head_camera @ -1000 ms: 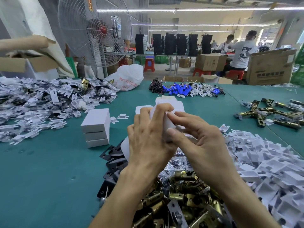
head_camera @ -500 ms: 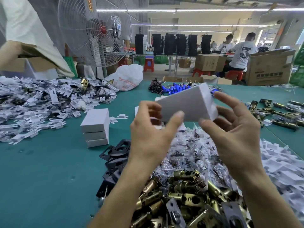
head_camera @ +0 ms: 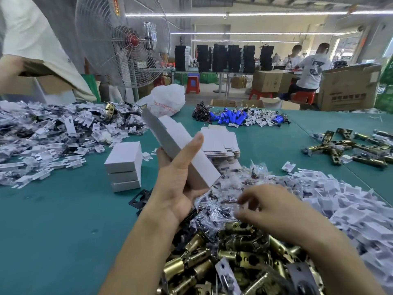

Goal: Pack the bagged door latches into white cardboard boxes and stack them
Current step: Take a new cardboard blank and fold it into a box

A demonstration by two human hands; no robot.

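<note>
Your left hand (head_camera: 180, 188) is wrapped around a white box (head_camera: 180, 145), thumb up its side, holding it tilted above the table (head_camera: 53, 220). Your right hand (head_camera: 274, 211) is blurry, fingers curled down into the heap of bagged latches (head_camera: 238, 188), so can't tell if it's got one pinched. Brass latches (head_camera: 234, 262) are piled nearest you. Just left of the box sits a stack of three boxes (head_camera: 124, 167), and flat boxes (head_camera: 221, 143) lie behind it. A fan (head_camera: 125, 39) stands far left.
</note>
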